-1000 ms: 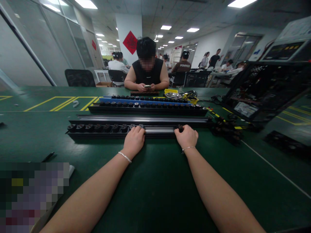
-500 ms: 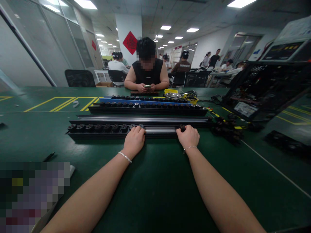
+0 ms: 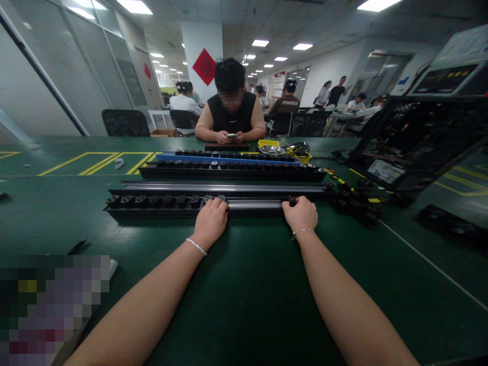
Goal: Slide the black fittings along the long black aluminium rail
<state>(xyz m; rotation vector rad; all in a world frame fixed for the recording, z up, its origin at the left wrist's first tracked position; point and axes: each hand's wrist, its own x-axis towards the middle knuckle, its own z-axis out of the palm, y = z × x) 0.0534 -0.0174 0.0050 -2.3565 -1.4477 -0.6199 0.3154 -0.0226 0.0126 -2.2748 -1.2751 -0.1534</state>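
Resting curled at mid-frame, left hand (image 3: 210, 219) and right hand (image 3: 301, 215) grip the near rail (image 3: 251, 205), bare green table (image 3: 244, 284) below, more rails (image 3: 229, 174) crowding beyond

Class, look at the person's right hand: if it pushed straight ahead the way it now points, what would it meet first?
Probably the second black rail just behind the near rail that the right hand rests on; depth is uncertain.
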